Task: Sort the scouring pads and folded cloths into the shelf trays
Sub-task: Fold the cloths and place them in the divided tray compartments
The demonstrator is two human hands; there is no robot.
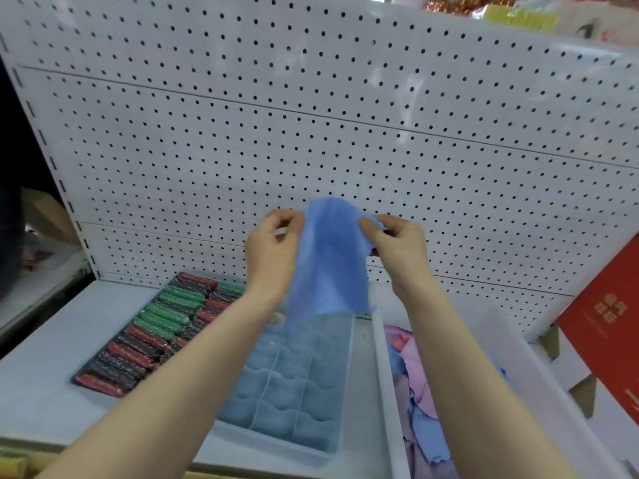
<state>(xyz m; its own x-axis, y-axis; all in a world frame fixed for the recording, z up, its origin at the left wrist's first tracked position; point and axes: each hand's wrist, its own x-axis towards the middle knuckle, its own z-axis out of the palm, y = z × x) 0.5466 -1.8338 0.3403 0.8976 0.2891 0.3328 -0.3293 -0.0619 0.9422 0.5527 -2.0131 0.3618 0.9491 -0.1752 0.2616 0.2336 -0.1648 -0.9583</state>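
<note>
I held a blue cloth [328, 261] up in front of the pegboard [311, 133], my left hand [273, 247] pinching its left top edge and my right hand [397, 247] pinching the right. It hung above the clear divided tray [342, 426] of folded blue cloths. Red and green scouring pads [155, 326] filled the dark tray to the left; loose cloths [415, 375] lay in the white bin [383, 375] on the right.

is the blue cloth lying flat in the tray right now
No, the blue cloth hangs in the air, pinched at its top by the left hand and right hand above the clear tray.
</note>
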